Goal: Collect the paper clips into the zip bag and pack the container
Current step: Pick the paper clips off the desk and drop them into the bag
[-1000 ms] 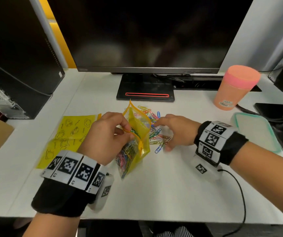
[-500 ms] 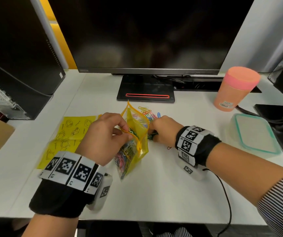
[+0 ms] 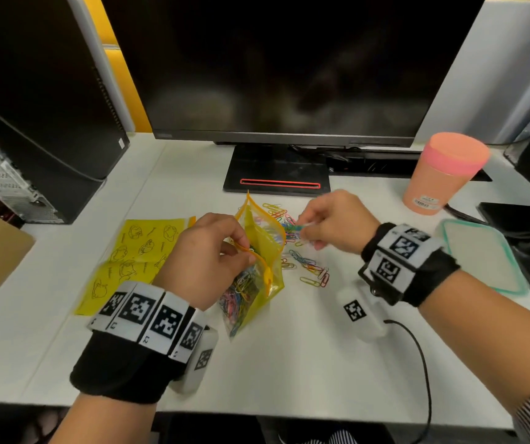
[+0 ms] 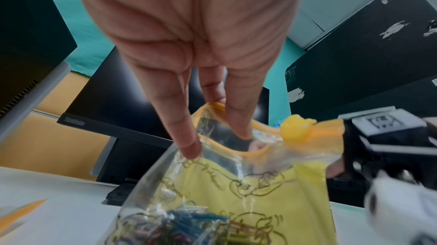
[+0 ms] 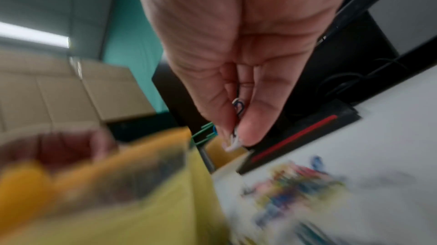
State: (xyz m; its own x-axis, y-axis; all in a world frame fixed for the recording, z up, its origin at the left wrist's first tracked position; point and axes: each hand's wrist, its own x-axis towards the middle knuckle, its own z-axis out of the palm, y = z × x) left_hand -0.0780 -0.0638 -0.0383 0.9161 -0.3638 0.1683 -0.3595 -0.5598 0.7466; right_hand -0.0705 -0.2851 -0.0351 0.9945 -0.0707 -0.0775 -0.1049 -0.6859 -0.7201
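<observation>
A yellow zip bag (image 3: 257,270) with an orange rim stands upright at the desk's middle, part full of coloured clips. My left hand (image 3: 212,254) pinches its rim (image 4: 212,136) and holds the mouth apart. My right hand (image 3: 331,225) hovers just right of the bag's mouth, with a few paper clips (image 5: 236,118) pinched between thumb and fingers. More loose paper clips (image 3: 305,261) lie scattered on the white desk under and beside that hand. A clear container with a teal-edged lid (image 3: 481,254) sits at the right.
A monitor on a black stand (image 3: 276,174) rises behind the clips. A pink cup (image 3: 439,174) is at the back right. A second yellow bag (image 3: 135,254) lies flat at the left. A black tower (image 3: 33,107) stands at the left, dark equipment at the far right.
My right hand went to the bag's mouth, then drew back right and up, now holding clips. The left hand and bag stayed put.
</observation>
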